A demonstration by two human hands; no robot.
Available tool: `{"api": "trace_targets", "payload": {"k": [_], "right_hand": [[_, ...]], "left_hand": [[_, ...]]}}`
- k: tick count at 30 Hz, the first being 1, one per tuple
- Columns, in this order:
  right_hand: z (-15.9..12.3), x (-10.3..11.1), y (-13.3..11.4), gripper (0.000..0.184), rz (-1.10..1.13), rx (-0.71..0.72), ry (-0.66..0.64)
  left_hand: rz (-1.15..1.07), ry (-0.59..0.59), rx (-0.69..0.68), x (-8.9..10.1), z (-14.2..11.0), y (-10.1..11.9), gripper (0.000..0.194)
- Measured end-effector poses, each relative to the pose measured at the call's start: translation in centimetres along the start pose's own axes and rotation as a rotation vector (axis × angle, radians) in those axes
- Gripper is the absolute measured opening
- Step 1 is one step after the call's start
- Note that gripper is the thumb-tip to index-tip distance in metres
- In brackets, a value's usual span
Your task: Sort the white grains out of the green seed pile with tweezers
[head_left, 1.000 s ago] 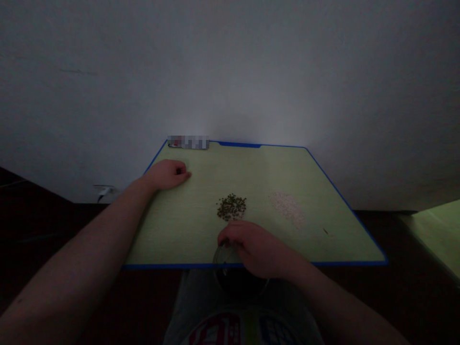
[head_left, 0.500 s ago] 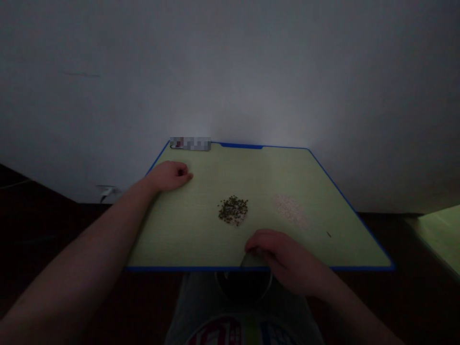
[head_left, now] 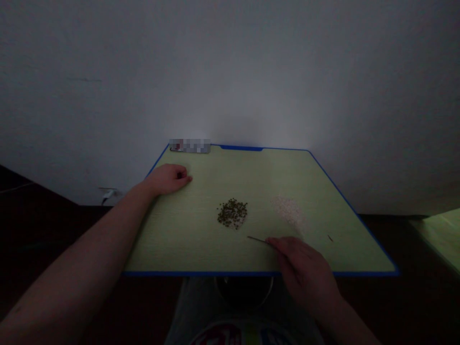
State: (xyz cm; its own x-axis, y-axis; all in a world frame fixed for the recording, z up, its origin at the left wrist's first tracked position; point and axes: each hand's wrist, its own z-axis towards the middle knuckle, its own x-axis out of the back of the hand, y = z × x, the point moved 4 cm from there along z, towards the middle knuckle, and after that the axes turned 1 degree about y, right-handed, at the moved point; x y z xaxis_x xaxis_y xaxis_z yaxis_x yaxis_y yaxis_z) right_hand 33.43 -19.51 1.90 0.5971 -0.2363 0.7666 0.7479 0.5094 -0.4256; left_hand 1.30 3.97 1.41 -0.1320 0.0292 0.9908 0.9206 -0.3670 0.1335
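My right hand (head_left: 305, 268) is closed around a thin, flat grey piece (head_left: 257, 239), seen nearly edge-on and pointing left over the near part of the table; I cannot make out its exact kind. Just beyond its tip lies a small heap of dark green beans (head_left: 232, 211) with pale grains mixed in at its near side. A loose patch of white rice-like grains (head_left: 290, 211) is spread beyond my right hand. On the table's left side rests my left hand (head_left: 168, 178), its fingers curled in a loose fist with nothing visible in it.
The pale table (head_left: 172, 254) has a blue edge and stands against a wall. A blurred label (head_left: 190, 146) is at its far left corner. To the right lies a small dark sliver (head_left: 330, 238). Below the near edge, a dark round container (head_left: 244, 292) sits between my legs.
My right hand has moved right and turned, so the flat piece has swung from hanging over the near edge to pointing left above the table. My left hand stays put.
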Motion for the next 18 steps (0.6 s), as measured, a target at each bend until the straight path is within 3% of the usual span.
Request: {"api": "trace_targets", "payload": {"k": [8, 18], "right_hand": [[1.1, -1.5, -1.2, 0.036, -0.071, 0.144, -0.005], [1.3, -2.1, -0.6, 0.035, -0.057, 0.058, -0.002]], "left_hand": [[-0.011, 0.0, 0.012, 0.1, -0.1, 0.2, 0.039], [-0.025, 0.006, 0.007, 0.1, 0.0, -0.2, 0.038]]}}
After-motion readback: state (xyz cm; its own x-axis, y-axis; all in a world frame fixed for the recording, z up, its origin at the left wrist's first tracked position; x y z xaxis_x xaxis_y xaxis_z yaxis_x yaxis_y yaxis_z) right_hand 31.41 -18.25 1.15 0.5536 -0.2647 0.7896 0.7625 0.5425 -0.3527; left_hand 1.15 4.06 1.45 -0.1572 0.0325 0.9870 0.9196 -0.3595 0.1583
